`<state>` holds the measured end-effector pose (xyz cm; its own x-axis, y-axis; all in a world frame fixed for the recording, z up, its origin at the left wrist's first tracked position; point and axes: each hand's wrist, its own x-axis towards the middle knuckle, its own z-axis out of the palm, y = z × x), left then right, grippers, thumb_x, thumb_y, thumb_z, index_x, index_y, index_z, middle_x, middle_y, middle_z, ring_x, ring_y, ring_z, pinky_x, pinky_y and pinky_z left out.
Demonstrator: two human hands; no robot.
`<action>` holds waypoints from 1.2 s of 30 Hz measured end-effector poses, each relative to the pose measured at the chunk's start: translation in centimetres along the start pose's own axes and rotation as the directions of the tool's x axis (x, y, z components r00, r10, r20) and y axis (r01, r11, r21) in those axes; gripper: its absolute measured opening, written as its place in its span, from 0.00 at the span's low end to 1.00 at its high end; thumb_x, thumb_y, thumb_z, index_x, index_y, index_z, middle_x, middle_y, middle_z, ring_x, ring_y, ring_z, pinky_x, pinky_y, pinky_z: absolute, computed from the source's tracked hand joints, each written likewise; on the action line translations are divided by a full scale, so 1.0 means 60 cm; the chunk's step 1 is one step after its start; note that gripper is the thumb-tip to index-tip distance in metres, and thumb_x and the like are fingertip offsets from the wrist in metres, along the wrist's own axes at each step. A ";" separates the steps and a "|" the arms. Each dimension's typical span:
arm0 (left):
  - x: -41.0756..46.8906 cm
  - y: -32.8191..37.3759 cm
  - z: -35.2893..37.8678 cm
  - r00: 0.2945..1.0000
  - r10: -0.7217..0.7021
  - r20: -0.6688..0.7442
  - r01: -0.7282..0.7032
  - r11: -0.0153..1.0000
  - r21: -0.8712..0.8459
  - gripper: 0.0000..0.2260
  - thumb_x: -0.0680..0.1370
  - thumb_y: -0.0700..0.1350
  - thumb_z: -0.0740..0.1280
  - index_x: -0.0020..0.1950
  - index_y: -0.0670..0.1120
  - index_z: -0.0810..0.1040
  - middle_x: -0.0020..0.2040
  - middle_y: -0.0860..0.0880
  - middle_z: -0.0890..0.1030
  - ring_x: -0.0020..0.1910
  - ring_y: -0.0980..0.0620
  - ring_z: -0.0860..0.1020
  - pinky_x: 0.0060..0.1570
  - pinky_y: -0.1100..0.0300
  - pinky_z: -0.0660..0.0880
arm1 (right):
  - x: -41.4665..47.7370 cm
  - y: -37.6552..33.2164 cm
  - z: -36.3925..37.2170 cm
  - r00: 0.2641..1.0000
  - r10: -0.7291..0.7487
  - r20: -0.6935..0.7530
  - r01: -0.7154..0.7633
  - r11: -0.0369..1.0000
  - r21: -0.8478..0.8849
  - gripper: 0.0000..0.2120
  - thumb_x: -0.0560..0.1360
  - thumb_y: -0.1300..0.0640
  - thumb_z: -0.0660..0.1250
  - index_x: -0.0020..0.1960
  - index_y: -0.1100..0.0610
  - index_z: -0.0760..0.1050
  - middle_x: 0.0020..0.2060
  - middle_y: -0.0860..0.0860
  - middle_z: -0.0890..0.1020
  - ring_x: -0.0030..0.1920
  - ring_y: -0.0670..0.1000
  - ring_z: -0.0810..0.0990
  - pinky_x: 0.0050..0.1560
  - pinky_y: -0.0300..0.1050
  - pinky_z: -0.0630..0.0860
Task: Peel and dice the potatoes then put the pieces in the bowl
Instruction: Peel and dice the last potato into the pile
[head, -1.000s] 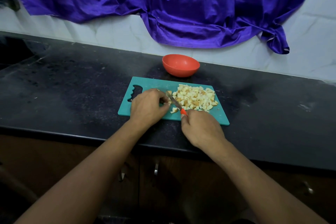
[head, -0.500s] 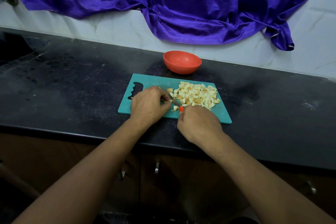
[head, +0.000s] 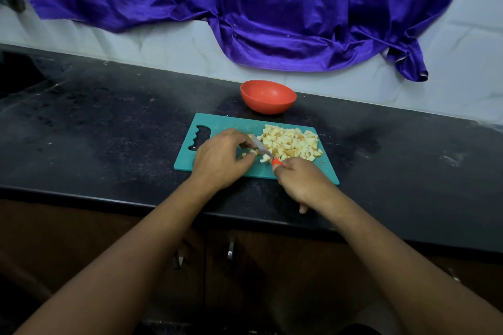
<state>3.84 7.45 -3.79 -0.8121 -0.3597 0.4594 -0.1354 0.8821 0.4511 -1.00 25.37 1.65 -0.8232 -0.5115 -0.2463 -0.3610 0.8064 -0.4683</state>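
While most of the dicing looks done, the job is not finished: a broad heap of pale yellow diced potato pieces (head: 292,143) covers the right half of the teal plastic cutting board (head: 228,121), and no whole or unpeeled potato shows anywhere, so peeling seems to be over. The left hand (head: 220,160) rests on the board's middle, fingers curled down and pinching a small leftover potato chunk (head: 250,153) against the surface, just beside the heap. The right hand (head: 302,182) is closed around the orange handle of a small steel-bladed knife (head: 262,148), whose blade slants across the chunk between the left fingertips and the heap. The round red plastic bowl (head: 268,106) stands on the black stone counter (head: 109,130) just behind the board's far edge, and no pieces show inside it as far as its interior can be seen. What remains, by my reckoning, is these final few cuts and then the whole transfer of the heap into the bowl, which has not begun. A purple satin cloth (head: 245,8) hangs on the white wall behind.
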 end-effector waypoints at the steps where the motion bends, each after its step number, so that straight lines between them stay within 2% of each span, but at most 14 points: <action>1: -0.002 0.001 0.000 0.999 0.037 0.001 -0.037 0.999 -0.005 0.09 0.77 0.54 0.70 0.55 0.54 0.83 0.53 0.56 0.79 0.51 0.54 0.77 0.46 0.53 0.76 | -0.001 0.000 -0.001 1.000 -0.002 0.001 0.002 1.000 0.000 0.17 0.86 0.43 0.55 0.60 0.55 0.75 0.45 0.52 0.80 0.39 0.54 0.85 0.38 0.50 0.85; 3: -0.006 0.004 0.002 0.995 0.098 0.015 -0.098 0.995 0.003 0.10 0.77 0.56 0.69 0.54 0.54 0.83 0.51 0.59 0.77 0.50 0.55 0.77 0.42 0.56 0.71 | -0.003 -0.001 0.003 0.999 -0.035 -0.030 0.034 0.998 -0.059 0.17 0.86 0.44 0.55 0.59 0.55 0.75 0.45 0.52 0.80 0.40 0.54 0.85 0.40 0.52 0.85; 6: -0.009 0.005 0.001 0.990 0.141 0.027 -0.141 0.990 -0.009 0.11 0.77 0.59 0.69 0.53 0.55 0.83 0.50 0.60 0.77 0.50 0.58 0.76 0.40 0.59 0.67 | 0.003 -0.003 0.017 0.989 -0.114 -0.098 0.096 0.980 -0.172 0.18 0.85 0.45 0.56 0.51 0.56 0.77 0.42 0.51 0.80 0.42 0.52 0.81 0.46 0.56 0.83; 9: -0.009 0.007 -0.001 0.990 0.137 0.038 -0.137 0.990 0.011 0.10 0.76 0.60 0.69 0.51 0.56 0.83 0.51 0.60 0.79 0.49 0.59 0.76 0.38 0.61 0.66 | 0.006 -0.005 0.030 0.982 -0.144 -0.121 0.110 0.961 -0.254 0.17 0.85 0.45 0.56 0.48 0.53 0.77 0.40 0.50 0.79 0.42 0.50 0.79 0.43 0.51 0.78; 14: -0.008 0.008 0.000 0.993 0.096 0.069 -0.100 0.994 0.053 0.07 0.75 0.57 0.71 0.49 0.56 0.83 0.45 0.62 0.74 0.48 0.59 0.76 0.39 0.59 0.72 | -0.001 -0.007 0.050 0.961 -0.200 -0.188 0.114 0.914 -0.390 0.15 0.85 0.45 0.56 0.55 0.54 0.77 0.43 0.50 0.78 0.43 0.50 0.77 0.42 0.49 0.74; 18: -0.004 0.009 0.001 0.994 0.069 0.087 -0.075 0.995 0.066 0.08 0.74 0.57 0.71 0.48 0.55 0.82 0.45 0.61 0.75 0.47 0.58 0.76 0.41 0.57 0.75 | -0.006 -0.015 0.049 0.962 -0.221 -0.162 0.114 0.859 -0.499 0.15 0.84 0.47 0.58 0.62 0.55 0.75 0.51 0.53 0.79 0.50 0.53 0.78 0.47 0.52 0.77; 21: -0.002 0.007 0.001 0.997 0.028 0.073 -0.032 0.997 0.064 0.08 0.72 0.58 0.71 0.46 0.55 0.81 0.46 0.59 0.78 0.46 0.57 0.77 0.42 0.55 0.76 | -0.009 -0.014 0.048 0.963 -0.227 -0.145 0.108 0.817 -0.566 0.14 0.85 0.48 0.57 0.63 0.54 0.74 0.53 0.53 0.79 0.51 0.53 0.78 0.48 0.52 0.76; 24: -0.002 0.006 0.001 0.998 0.027 0.062 -0.032 0.997 0.069 0.07 0.73 0.57 0.71 0.47 0.56 0.82 0.46 0.59 0.78 0.47 0.57 0.77 0.41 0.57 0.75 | -0.007 0.001 0.039 0.966 -0.201 -0.161 0.110 0.886 -0.450 0.14 0.85 0.46 0.56 0.56 0.54 0.76 0.47 0.51 0.79 0.47 0.52 0.78 0.47 0.51 0.77; 27: -0.002 0.005 0.001 0.998 0.028 0.048 -0.030 0.998 0.050 0.10 0.75 0.59 0.71 0.51 0.56 0.85 0.47 0.59 0.80 0.47 0.57 0.78 0.42 0.56 0.77 | 0.009 0.021 0.017 0.987 -0.112 -0.112 0.097 0.987 -0.129 0.17 0.86 0.45 0.56 0.50 0.54 0.77 0.42 0.51 0.80 0.44 0.51 0.79 0.48 0.54 0.79; 29: -0.002 -0.001 0.001 0.999 0.005 0.046 -0.005 1.000 0.000 0.11 0.76 0.58 0.72 0.55 0.56 0.85 0.49 0.58 0.83 0.46 0.58 0.78 0.45 0.56 0.77 | 0.014 0.031 0.006 0.988 -0.080 -0.130 0.094 0.990 0.105 0.18 0.86 0.45 0.57 0.49 0.55 0.78 0.40 0.51 0.80 0.41 0.52 0.80 0.45 0.54 0.78; 30: -0.001 -0.004 0.001 0.999 -0.008 0.047 0.010 0.999 -0.037 0.11 0.76 0.57 0.73 0.56 0.56 0.86 0.51 0.59 0.84 0.45 0.60 0.77 0.45 0.57 0.76 | 0.015 0.036 0.001 0.983 -0.088 -0.159 0.113 0.982 0.150 0.19 0.86 0.45 0.57 0.48 0.56 0.78 0.38 0.51 0.79 0.40 0.52 0.79 0.43 0.52 0.76; 33: -0.001 -0.011 -0.003 0.997 -0.075 0.015 0.076 0.972 -0.221 0.08 0.77 0.48 0.75 0.56 0.55 0.87 0.51 0.60 0.85 0.36 0.65 0.75 0.43 0.63 0.74 | 0.019 0.049 0.004 0.951 -0.174 -0.257 0.207 0.972 0.108 0.20 0.86 0.45 0.57 0.42 0.54 0.75 0.34 0.51 0.77 0.36 0.50 0.76 0.36 0.48 0.69; 36: -0.002 -0.015 -0.009 0.983 -0.184 -0.025 0.161 0.911 -0.380 0.09 0.76 0.42 0.75 0.53 0.53 0.86 0.47 0.60 0.84 0.33 0.63 0.76 0.38 0.70 0.72 | 0.022 0.063 0.022 0.894 -0.259 -0.366 0.285 0.958 0.018 0.18 0.86 0.44 0.57 0.41 0.50 0.72 0.32 0.48 0.76 0.32 0.48 0.74 0.31 0.46 0.65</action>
<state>4.36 6.53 -3.82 -0.7588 -0.5233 0.3877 -0.0383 0.6302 0.7755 -2.88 27.31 -1.55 -0.8027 -0.5577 0.2114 -0.5727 0.6217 -0.5343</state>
